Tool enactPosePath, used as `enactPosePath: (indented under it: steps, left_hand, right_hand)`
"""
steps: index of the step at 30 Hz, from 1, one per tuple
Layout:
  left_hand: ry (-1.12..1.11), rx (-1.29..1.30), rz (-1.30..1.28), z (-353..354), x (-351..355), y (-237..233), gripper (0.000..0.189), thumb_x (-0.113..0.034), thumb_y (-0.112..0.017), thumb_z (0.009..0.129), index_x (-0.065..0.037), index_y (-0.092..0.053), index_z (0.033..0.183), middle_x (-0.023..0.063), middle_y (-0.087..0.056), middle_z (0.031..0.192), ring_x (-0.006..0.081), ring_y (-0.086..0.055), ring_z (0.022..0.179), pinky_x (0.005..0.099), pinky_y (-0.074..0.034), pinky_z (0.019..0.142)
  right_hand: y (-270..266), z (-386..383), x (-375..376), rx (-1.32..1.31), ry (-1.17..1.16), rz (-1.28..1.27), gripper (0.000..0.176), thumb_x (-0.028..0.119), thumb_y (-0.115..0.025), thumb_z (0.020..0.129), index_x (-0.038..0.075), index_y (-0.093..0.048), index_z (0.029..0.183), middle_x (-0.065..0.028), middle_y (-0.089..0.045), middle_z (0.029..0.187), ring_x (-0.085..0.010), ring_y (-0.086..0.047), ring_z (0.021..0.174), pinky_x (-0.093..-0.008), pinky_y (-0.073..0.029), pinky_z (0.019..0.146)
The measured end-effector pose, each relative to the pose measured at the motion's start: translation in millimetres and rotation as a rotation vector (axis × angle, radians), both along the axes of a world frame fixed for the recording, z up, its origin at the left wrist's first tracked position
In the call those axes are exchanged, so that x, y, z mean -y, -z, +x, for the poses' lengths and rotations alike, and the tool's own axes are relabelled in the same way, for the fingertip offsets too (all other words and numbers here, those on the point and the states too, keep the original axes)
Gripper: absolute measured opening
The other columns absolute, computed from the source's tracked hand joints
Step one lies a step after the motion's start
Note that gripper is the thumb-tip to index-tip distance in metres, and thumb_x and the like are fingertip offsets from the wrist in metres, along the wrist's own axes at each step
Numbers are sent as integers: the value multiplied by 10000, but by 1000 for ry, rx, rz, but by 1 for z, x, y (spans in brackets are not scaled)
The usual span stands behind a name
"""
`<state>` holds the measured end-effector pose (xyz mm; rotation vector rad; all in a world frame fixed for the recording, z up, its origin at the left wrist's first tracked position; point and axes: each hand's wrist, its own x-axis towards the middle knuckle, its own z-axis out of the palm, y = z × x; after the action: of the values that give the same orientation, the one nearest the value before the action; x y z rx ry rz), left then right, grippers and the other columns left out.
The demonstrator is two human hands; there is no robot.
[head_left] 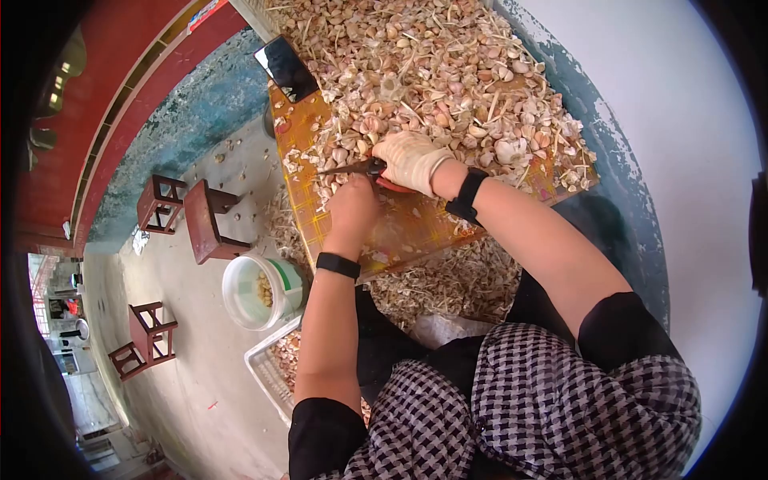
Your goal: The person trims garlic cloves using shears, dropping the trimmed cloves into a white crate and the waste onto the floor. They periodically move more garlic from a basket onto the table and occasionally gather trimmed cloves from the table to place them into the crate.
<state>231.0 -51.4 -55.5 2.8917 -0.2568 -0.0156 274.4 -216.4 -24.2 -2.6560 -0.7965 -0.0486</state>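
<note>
Cutting seems in hand, calling for finger clearance: the cream-gloved right hand [410,160] grips red-handled, dark metal scissors [374,167], the bare left hand [353,208] curled at seven o'clock, its pinch untellable.

The left arm [328,336] reaches forward, its forearm bare below a short black sleeve [324,438]; the right arm [548,240] slants inward from its own side, bent at the elbow; a dark band circles each wrist. The left hand [353,210] is bare, back upward, its fingers curled under and partly blurred; the right hand [410,160], in a pale glove, is closed in a grip, knuckles up, slightly farther forward and near the left
</note>
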Motion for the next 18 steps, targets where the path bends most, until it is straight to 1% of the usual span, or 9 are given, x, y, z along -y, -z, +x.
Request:
enactPosePath:
  steps: [2,5,8,11,12,14,15,16,18]
  left_hand:
    - [63,-43,45,2,0,3,183,-92,-542,833,33,-586,960,196,-684,845,359,-683,818,430,-550,682]
    - [23,9,-54,-1,-6,17,247,-212,-528,933,35,-541,932,203,-657,777,339,-655,710,443,-515,613]
    - [-115,-362,-841,-13,-15,2,205,-209,-509,957,-6,-533,946,109,-625,762,207,-583,609,309,-438,474]
    - [-261,-653,-1693,-41,-15,-22,147,-183,-479,973,-48,-536,960,47,-558,770,119,-472,574,206,-317,430]
    - [-294,-624,-1870,-50,-12,-24,122,-144,-458,969,-52,-539,972,69,-557,786,133,-470,559,200,-310,415]
    - [-364,-642,-2081,-62,-5,-20,142,-145,-455,970,-45,-549,1004,63,-545,773,135,-467,559,205,-316,412]
    - [-325,-651,-2102,-69,-1,-23,161,-155,-466,967,-38,-558,1030,64,-557,783,139,-487,583,207,-323,414]
    - [-285,-660,-2123,-75,3,-25,185,-166,-478,964,-32,-566,1056,65,-569,794,142,-507,608,210,-330,415]
    - [-260,-628,-2074,-89,14,-34,235,-192,-503,960,-22,-580,1102,63,-590,818,144,-538,653,208,-348,431]
  right_hand:
    - [9,2,-2,-13,-6,-65,284,264,-662,784,60,-653,981,-168,-661,987,-356,-643,911,-431,-513,783]
    - [7,2,-6,-56,64,-183,312,299,-670,771,31,-659,928,-187,-671,937,-363,-651,878,-432,-514,791]
    - [-6,-1,5,-189,206,-78,327,319,-675,766,17,-671,892,-206,-673,869,-377,-657,846,-433,-522,767]
    - [-3,-7,24,-147,215,124,321,316,-669,770,8,-682,859,-227,-662,805,-365,-664,762,-409,-533,720]
    - [-8,-13,31,-334,214,264,307,273,-692,791,1,-665,931,-192,-675,790,-286,-671,676,-352,-542,635]
    - [-13,-39,39,-765,198,794,304,233,-714,797,-6,-635,966,-150,-684,811,-253,-679,701,-328,-544,618]
    - [-18,-55,42,-975,185,1062,307,213,-725,800,-10,-620,984,-129,-689,821,-236,-683,714,-316,-545,610]
    - [-44,-72,44,-1055,206,1035,263,119,-732,793,-3,-601,985,-83,-665,803,-148,-669,702,-268,-530,558]
    - [-60,-101,44,-1009,178,1125,269,119,-732,795,-7,-599,991,-74,-659,798,-140,-660,689,-273,-534,564]
